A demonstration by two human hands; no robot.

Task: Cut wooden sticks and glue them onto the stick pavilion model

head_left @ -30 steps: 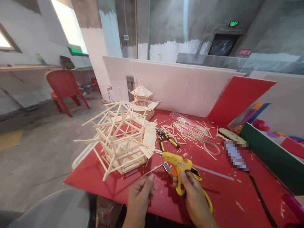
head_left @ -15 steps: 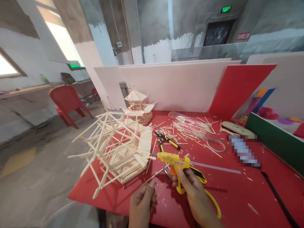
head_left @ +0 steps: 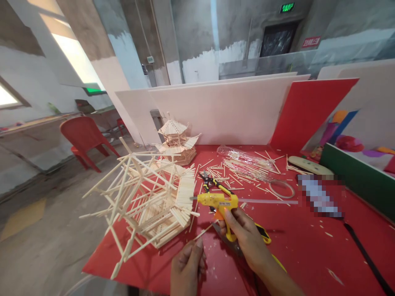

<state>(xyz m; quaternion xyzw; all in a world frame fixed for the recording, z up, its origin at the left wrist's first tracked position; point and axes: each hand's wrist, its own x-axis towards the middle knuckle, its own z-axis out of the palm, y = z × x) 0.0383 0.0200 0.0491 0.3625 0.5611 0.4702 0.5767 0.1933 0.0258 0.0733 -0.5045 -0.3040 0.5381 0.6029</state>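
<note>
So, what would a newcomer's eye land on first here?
Probably the bright yellow glue gun near the centre, held in the right hand, its nozzle pointing left toward the big framework of pale sticks. That framework sprawls over the left part of the red tabletop. Behind it, in front of the white boards, stands a smaller, pagoda-like model.
</note>
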